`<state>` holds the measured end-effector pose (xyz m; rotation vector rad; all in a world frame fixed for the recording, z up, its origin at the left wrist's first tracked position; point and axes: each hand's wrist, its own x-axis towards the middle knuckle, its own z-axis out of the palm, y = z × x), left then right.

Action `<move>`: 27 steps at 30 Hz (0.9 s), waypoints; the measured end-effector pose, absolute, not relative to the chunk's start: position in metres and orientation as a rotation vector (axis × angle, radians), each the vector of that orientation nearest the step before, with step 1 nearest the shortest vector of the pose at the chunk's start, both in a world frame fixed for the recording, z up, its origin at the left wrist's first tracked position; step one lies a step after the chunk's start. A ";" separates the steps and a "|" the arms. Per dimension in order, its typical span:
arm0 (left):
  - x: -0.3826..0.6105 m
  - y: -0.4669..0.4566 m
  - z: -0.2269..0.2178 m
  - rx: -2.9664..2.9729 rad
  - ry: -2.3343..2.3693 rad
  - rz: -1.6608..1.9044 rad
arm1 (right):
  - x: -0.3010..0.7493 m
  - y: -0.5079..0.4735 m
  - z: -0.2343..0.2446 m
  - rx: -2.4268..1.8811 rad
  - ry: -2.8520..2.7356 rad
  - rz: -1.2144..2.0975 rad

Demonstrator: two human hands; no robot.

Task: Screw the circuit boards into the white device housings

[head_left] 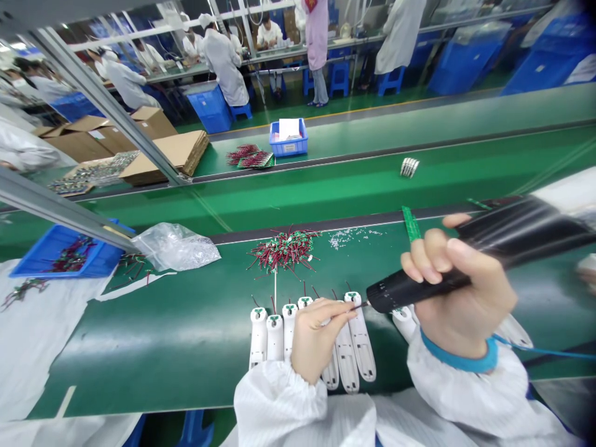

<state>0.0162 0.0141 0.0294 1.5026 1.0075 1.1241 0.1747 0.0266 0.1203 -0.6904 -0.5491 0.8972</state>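
Observation:
My right hand (459, 285) is wrapped around a black electric screwdriver (423, 282), which points left and slightly down. Its thin bit (362, 305) reaches the fingertips of my left hand (319, 332). The left thumb and fingers are pinched together there; whatever is between them is too small to make out. Below lie several white elongated plastic housings (361, 341) in a row, partly covered by my left hand. Small green boards (274, 321) with dark red wires sit at their upper ends. Another white housing (404, 320) lies partly hidden under the screwdriver.
Beyond the housings are a heap of wired boards (286, 251) and scattered small screw-like pieces (347, 237). A clear plastic bag (177, 246) and a blue bin (69, 254) stand left, beside a metal post (107, 105). A green strip (410, 223) lies behind the screwdriver. Co-workers occupy the far benches.

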 end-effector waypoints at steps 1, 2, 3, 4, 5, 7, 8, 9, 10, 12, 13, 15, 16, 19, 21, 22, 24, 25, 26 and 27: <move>0.016 0.014 0.028 1.556 1.001 1.143 | 0.174 0.026 0.120 -0.689 -0.552 0.900; 0.017 0.013 0.027 1.600 0.994 1.157 | 0.174 0.026 0.120 -0.692 -0.561 0.902; 0.017 0.013 0.026 1.633 0.989 1.165 | 0.173 0.026 0.119 -0.696 -0.577 0.900; 0.017 0.012 0.026 1.652 0.983 1.169 | 0.172 0.025 0.119 -0.701 -0.598 0.897; 0.018 0.011 0.025 1.657 0.978 1.171 | 0.171 0.025 0.118 -0.702 -0.624 0.889; 0.019 0.011 0.026 1.633 0.973 1.165 | 0.169 0.023 0.117 -0.703 -0.682 0.872; 0.019 0.011 0.027 1.613 0.970 1.158 | 0.167 0.023 0.116 -0.701 -0.712 0.864; 0.019 0.011 0.027 1.585 0.969 1.148 | 0.166 0.022 0.114 -0.699 -0.741 0.856; 0.020 0.011 0.028 1.547 0.976 1.134 | 0.165 0.022 0.111 -0.703 -0.769 0.847; 0.020 0.011 0.029 1.430 1.019 1.089 | 0.164 0.022 0.104 -0.740 -0.824 0.814; 0.020 0.011 0.029 1.350 1.052 1.054 | 0.164 0.024 0.099 -0.773 -0.848 0.785; 0.020 0.010 0.026 1.173 1.107 0.970 | 0.166 0.029 0.088 -0.863 -0.881 0.716; 0.020 0.009 0.023 1.090 1.117 0.927 | 0.167 0.033 0.082 -0.909 -0.887 0.684; 0.023 0.003 0.012 0.903 1.094 0.828 | 0.172 0.046 0.064 -1.010 -0.864 0.646; 0.027 -0.001 0.003 0.845 1.068 0.785 | 0.173 0.053 0.055 -1.044 -0.843 0.657; 0.028 -0.003 -0.002 0.835 1.059 0.769 | 0.173 0.055 0.052 -1.057 -0.837 0.665; 0.031 -0.005 -0.010 0.844 1.053 0.746 | 0.173 0.058 0.049 -1.080 -0.838 0.681; 0.032 -0.006 -0.014 0.857 1.054 0.739 | 0.172 0.059 0.048 -1.091 -0.840 0.688; 0.033 -0.007 -0.018 0.870 1.057 0.737 | 0.172 0.060 0.048 -1.101 -0.844 0.694; 0.034 -0.007 -0.020 0.883 1.061 0.735 | 0.171 0.060 0.048 -1.114 -0.849 0.700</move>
